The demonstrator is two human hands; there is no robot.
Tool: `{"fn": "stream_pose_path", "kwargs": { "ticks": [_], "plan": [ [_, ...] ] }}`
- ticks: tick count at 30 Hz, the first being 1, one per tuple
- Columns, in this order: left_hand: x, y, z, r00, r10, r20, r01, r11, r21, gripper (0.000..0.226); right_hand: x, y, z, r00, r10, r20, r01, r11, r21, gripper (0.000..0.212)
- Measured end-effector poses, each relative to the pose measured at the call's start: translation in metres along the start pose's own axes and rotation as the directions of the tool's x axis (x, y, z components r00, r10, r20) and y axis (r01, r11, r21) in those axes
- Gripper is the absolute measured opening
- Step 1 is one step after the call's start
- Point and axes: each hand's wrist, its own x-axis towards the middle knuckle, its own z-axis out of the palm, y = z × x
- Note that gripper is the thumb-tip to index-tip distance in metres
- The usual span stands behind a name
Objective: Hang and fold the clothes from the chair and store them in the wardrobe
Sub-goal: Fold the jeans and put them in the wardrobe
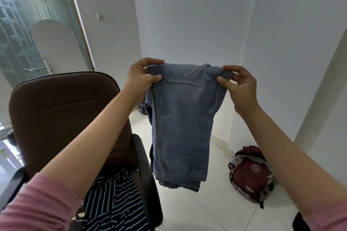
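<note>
So the white walls (pixel 197 15) are taking up most of the view, meeting in a corner straight ahead, with a white tiled floor (pixel 206 212) running underneath. Off to the left a frosted glass door (pixel 28 24) with a bamboo pattern is standing with a metal handle on it.

Next biggest thing is the brown office chair (pixel 65 118) sitting at lower left, its padded back facing the camera and its dark armrests curving out on both sides. A dark striped garment (pixel 116 202) is lying crumpled on the seat, thin light stripes running across it.

The jeans (pixel 184 122) are hanging in mid-air right in the middle, folded over so the legs are doubling up, hems dangling near the chair's right armrest but not touching it as far as I can tell. They're faded blue denim, and a stitched side seam is running down the left edge.

A dark red backpack (pixel 249 172) is slumping on the floor by the right wall, well apart from the chair.

The left hand (pixel 142 75) is pinching the top left corner of the jeans, thumb pressing in front and fingers curling over the top edge. The right hand (pixel 238 84) is pinching the top right corner the same way, thumb and forefinger closing on the fabric while the other fingers are curving loosely behind. Pink sleeves (pixel 37 208) are showing, pushed up both forearms.
</note>
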Motion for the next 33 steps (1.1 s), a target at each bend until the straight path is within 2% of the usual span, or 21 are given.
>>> {"fn": "stream_pose_path", "kwargs": {
  "ticks": [4,8,11,14,19,24,26,29,31,33],
  "plan": [
    [0.005,0.007,-0.005,1.000,0.024,0.015,-0.024,0.999,0.033,0.039,-0.004,-0.004,0.007,0.994,-0.109,-0.002,0.109,0.994,-0.007,0.031],
    [0.009,0.008,-0.010,0.998,0.056,0.032,-0.057,0.998,0.022,0.039,-0.007,-0.009,0.011,0.987,-0.155,0.051,0.156,0.987,-0.025,0.039],
    [0.009,0.003,-0.014,0.992,0.122,0.013,-0.122,0.986,0.111,0.039,-0.009,-0.010,0.014,0.981,-0.186,0.051,0.189,0.980,-0.065,0.038],
    [0.008,-0.003,-0.016,0.978,0.208,0.000,-0.203,0.957,0.208,0.041,-0.011,-0.009,0.019,0.973,-0.231,-0.009,0.230,0.971,-0.062,0.036],
    [0.004,-0.002,-0.010,0.910,0.387,-0.150,-0.302,0.865,0.402,0.038,-0.007,-0.021,0.026,0.943,-0.329,-0.054,0.326,0.944,-0.053,0.035],
    [0.000,0.011,-0.003,0.828,0.477,-0.294,-0.245,0.781,0.575,0.036,0.004,-0.041,0.032,0.909,-0.403,-0.104,0.408,0.913,0.031,0.033],
    [0.004,0.013,-0.005,0.840,0.462,-0.283,-0.263,0.804,0.533,0.037,0.008,-0.048,0.034,0.899,-0.419,-0.124,0.428,0.902,0.052,0.032],
    [0.008,0.013,-0.011,0.868,0.421,-0.263,-0.365,0.901,0.236,0.036,0.013,-0.056,0.037,0.890,-0.440,-0.124,0.449,0.892,0.059,0.033],
    [0.007,0.014,-0.015,0.888,0.364,-0.282,-0.363,0.930,0.057,0.034,0.015,-0.061,0.039,0.884,-0.452,-0.119,0.460,0.886,0.052,0.033],
    [0.008,0.011,-0.018,0.888,0.352,-0.296,-0.369,0.929,-0.005,0.035,0.018,-0.065,0.040,0.882,-0.457,-0.113,0.465,0.884,0.056,0.032]
  ]
}}
